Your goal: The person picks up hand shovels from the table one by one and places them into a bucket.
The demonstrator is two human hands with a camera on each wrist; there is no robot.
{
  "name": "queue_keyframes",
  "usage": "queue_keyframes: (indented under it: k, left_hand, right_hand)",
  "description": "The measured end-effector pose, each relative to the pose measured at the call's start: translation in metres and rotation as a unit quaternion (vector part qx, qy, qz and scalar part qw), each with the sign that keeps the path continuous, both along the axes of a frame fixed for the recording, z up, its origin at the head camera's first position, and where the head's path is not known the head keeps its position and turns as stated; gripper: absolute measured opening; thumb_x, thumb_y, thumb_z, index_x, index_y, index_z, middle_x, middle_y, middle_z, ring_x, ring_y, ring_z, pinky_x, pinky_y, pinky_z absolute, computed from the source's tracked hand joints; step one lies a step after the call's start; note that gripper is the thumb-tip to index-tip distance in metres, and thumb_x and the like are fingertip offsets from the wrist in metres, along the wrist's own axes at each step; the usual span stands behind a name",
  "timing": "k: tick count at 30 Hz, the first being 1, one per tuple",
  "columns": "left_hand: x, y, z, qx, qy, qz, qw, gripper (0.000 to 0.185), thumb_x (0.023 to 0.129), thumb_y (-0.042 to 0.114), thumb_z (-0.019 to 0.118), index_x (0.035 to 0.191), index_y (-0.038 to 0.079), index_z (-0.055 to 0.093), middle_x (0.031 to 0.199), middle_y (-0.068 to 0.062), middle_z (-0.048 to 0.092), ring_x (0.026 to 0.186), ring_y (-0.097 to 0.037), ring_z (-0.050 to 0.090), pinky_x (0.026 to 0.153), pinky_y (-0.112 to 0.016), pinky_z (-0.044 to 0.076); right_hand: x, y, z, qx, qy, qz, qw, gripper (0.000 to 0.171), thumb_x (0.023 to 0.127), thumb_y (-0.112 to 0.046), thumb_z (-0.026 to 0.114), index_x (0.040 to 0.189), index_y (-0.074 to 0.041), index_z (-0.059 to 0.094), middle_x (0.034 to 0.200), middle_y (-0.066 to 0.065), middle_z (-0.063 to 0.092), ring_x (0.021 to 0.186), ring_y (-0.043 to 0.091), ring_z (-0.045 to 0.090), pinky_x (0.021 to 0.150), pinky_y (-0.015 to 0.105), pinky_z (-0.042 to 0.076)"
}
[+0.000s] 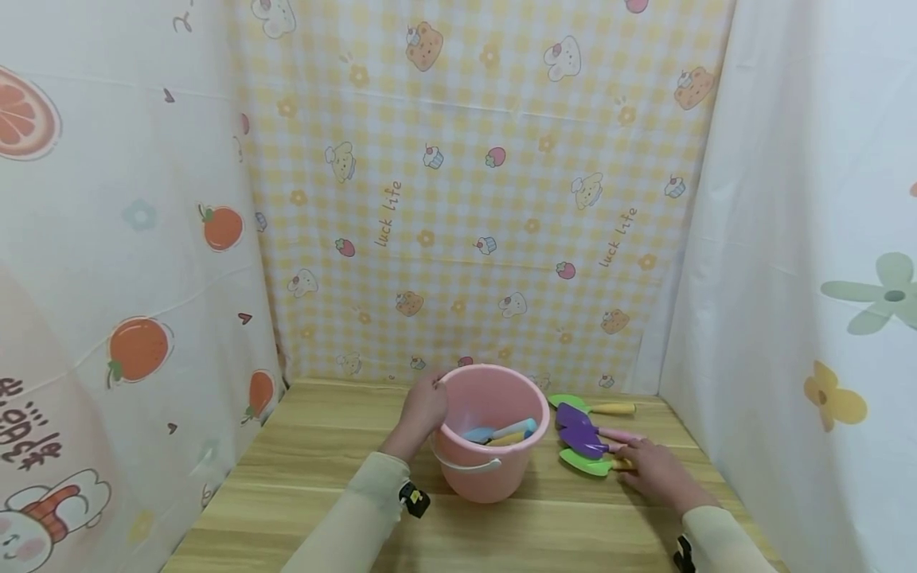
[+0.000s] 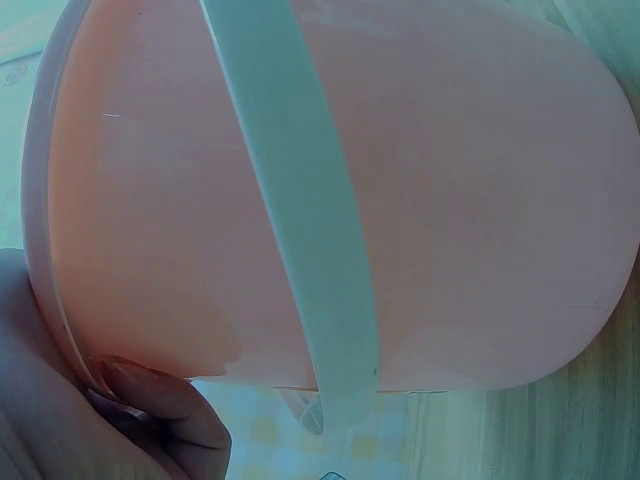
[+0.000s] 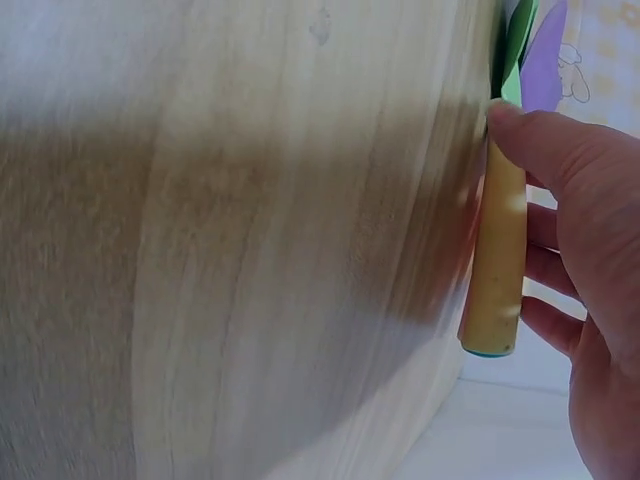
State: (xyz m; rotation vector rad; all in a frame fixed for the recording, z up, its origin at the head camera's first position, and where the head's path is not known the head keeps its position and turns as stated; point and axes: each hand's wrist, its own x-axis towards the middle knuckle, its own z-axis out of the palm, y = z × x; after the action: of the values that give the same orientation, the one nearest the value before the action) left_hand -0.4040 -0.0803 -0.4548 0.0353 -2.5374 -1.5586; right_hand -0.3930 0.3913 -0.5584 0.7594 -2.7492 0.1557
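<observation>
A pink bucket (image 1: 487,471) with a white handle (image 2: 300,200) stands upright on the wooden table. My left hand (image 1: 426,406) grips its rim at the left, the thumb (image 2: 165,400) on the outer wall. Inside the bucket lie a light blue toy shovel (image 1: 516,428) and a yellow handle (image 1: 505,439). To the right, my right hand (image 1: 661,471) holds the yellow handle (image 3: 497,250) of the front green toy shovel (image 1: 586,462) between thumb and fingers. The green blade is low over the table, close to a purple shovel blade (image 1: 582,440).
Behind the held shovel lie another purple shovel (image 1: 571,415) with a pink handle and a green shovel (image 1: 569,403) with a yellow handle. A checked curtain (image 1: 466,207) hangs at the table's back edge; white printed curtains (image 1: 759,239) flank both sides.
</observation>
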Motion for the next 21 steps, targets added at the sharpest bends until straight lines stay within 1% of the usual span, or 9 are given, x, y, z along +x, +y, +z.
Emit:
queue_keyframes:
  k: [3, 5, 10, 12, 17, 21]
  left_hand:
    - [-0.001, -0.0001, -0.0004, -0.004, 0.0, -0.001, 1.0, 0.045, 0.114, 0.019, 0.041, 0.151, 0.009, 0.066, 0.151, -0.022, 0.064, 0.136, -0.048, 0.062, 0.107, -0.063, 0.056]
    - [-0.0015, -0.0001, -0.0007, -0.005, -0.001, -0.001, 1.0, 0.045, 0.114, 0.019, 0.041, 0.15, 0.01, 0.066, 0.152, -0.022, 0.064, 0.136, -0.048, 0.061, 0.107, -0.063, 0.056]
    - [-0.0023, -0.0001, -0.0012, -0.007, 0.007, -0.001, 0.9999, 0.045, 0.114, 0.018, 0.042, 0.15, 0.01, 0.067, 0.151, -0.021, 0.065, 0.136, -0.048, 0.062, 0.107, -0.063, 0.056]
    - [-0.0025, -0.0001, -0.0014, -0.01, 0.009, -0.001, 0.9999, 0.045, 0.114, 0.018, 0.042, 0.15, 0.01, 0.068, 0.15, -0.021, 0.066, 0.136, -0.047, 0.062, 0.106, -0.063, 0.057]
    - [-0.0027, 0.0, -0.0021, -0.013, 0.007, -0.002, 0.9999, 0.046, 0.114, 0.018, 0.041, 0.15, 0.01, 0.067, 0.15, -0.021, 0.066, 0.135, -0.046, 0.063, 0.103, -0.061, 0.058]
    - [-0.002, 0.0003, -0.0014, -0.01, 0.005, -0.001, 0.9999, 0.046, 0.114, 0.018, 0.041, 0.151, 0.01, 0.067, 0.151, -0.02, 0.065, 0.136, -0.046, 0.062, 0.105, -0.061, 0.057]
  right_hand:
    - [-0.0007, 0.0003, -0.0029, -0.001, 0.005, 0.009, 1.0, 0.041, 0.089, -0.025, 0.092, 0.123, -0.005, 0.081, 0.121, 0.014, 0.08, 0.107, 0.045, 0.073, 0.093, 0.069, 0.058]
    - [-0.0014, 0.0004, -0.0049, -0.003, 0.014, 0.016, 1.0, 0.04, 0.088, -0.021, 0.092, 0.123, -0.005, 0.081, 0.12, 0.013, 0.08, 0.106, 0.045, 0.074, 0.091, 0.069, 0.059]
    - [-0.0046, 0.0008, -0.0091, -0.011, 0.047, 0.033, 0.998, 0.035, 0.086, -0.011, 0.093, 0.119, -0.006, 0.082, 0.119, 0.013, 0.081, 0.101, 0.042, 0.075, 0.084, 0.064, 0.062]
    - [-0.0064, 0.0005, -0.0102, -0.011, 0.053, 0.035, 0.998, 0.032, 0.085, -0.008, 0.093, 0.116, -0.007, 0.082, 0.118, 0.013, 0.081, 0.098, 0.04, 0.076, 0.081, 0.062, 0.062]
    - [-0.0089, -0.0016, -0.0103, -0.006, 0.042, 0.031, 0.999, 0.027, 0.085, -0.006, 0.093, 0.11, -0.009, 0.081, 0.114, 0.013, 0.081, 0.094, 0.037, 0.077, 0.079, 0.059, 0.064]
    - [-0.0087, -0.0035, -0.0088, -0.001, 0.026, 0.027, 0.999, 0.026, 0.086, -0.005, 0.092, 0.11, -0.009, 0.081, 0.111, 0.012, 0.081, 0.092, 0.037, 0.078, 0.079, 0.057, 0.064]
